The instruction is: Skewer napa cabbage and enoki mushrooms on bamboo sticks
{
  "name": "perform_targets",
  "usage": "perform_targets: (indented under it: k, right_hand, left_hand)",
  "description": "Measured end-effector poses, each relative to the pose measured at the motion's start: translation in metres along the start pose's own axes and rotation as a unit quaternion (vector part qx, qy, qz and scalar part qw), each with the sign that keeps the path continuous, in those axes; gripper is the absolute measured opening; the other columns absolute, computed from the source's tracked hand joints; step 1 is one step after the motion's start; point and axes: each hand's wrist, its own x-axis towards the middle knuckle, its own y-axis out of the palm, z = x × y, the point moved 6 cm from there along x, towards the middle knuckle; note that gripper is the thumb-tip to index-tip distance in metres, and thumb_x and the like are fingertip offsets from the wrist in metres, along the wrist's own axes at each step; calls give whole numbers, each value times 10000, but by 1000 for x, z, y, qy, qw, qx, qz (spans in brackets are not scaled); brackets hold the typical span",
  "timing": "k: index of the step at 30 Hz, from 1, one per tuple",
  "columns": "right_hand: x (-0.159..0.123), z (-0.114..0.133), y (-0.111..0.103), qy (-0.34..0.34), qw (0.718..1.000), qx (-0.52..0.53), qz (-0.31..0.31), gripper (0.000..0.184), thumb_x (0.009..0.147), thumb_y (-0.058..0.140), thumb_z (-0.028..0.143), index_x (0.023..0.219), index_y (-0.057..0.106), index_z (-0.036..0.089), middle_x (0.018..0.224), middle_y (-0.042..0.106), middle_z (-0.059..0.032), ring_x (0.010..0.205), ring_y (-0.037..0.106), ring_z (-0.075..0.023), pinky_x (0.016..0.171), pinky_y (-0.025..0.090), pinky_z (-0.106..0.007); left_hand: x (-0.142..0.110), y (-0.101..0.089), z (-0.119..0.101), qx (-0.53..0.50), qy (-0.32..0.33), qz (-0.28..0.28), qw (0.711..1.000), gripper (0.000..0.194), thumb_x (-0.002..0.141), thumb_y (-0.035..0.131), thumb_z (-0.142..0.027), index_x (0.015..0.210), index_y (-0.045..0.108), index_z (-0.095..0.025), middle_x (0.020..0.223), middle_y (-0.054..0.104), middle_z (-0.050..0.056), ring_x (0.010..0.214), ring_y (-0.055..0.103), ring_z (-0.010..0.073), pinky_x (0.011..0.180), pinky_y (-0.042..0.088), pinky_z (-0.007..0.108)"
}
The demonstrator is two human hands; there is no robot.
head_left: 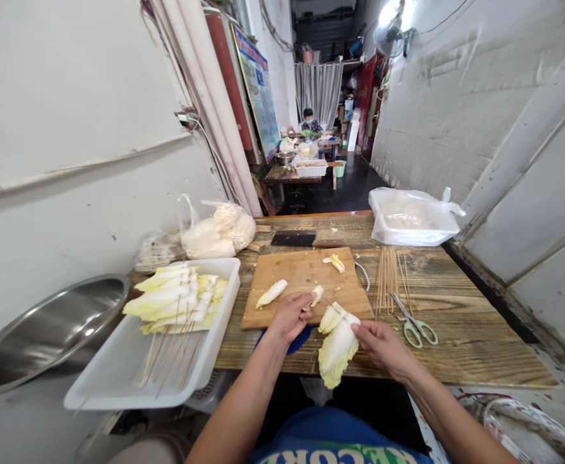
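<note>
My left hand is closed on a small napa cabbage leaf, pinched over the near edge of the cutting board. My right hand pinches larger napa cabbage leaves threaded on a thin bamboo skewer, mostly hidden by the leaves. The skewer's tip points toward the small leaf, and the threaded leaves hang past the board's front edge. Loose leaf pieces lie on the board: a pale one at left and a yellow one at back right. Skewered cabbage is stacked in a white tray at left.
Scissors and loose bamboo skewers lie right of the board. A cleaver rests behind it. Plastic bags stand at back left, a bagged container at back right. A steel bowl is far left. Someone sits far back.
</note>
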Motion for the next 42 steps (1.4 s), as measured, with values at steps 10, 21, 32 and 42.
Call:
perform_targets:
  k: [10,21,32,42]
  right_hand:
    - [1,-1,0,-29,999,-4,13,588,609,643,733,631,423,188,458,242,117,367,125,-16,366,38,-214]
    - [0,2,-3,-50,998,-33,8,587,632,620,742,633,479,172,465,235,99,404,138,-34,409,48,-226]
    - [2,10,-1,-54,998,-37,3,595,613,616,755,624,467,179,474,231,95,418,137,-39,418,55,-228]
    - [6,6,1,-31,999,-14,21,584,631,628,731,613,394,196,473,234,111,382,119,-23,366,52,-218]
  left_hand:
    - [-1,1,1,-10,-31,14,999,269,491,842,-185,601,632,-58,613,606,49,442,319,-20,360,165,90]
    - [-4,5,-1,2,-35,28,999,257,482,848,-176,584,643,-59,619,601,45,453,313,-18,363,174,89]
    - [-6,13,6,32,-9,41,999,316,487,865,-259,552,617,-74,521,478,-24,443,331,5,387,172,142]
    - [-3,6,7,72,-10,33,997,400,488,870,-386,721,719,-99,711,670,62,627,580,132,601,464,247]
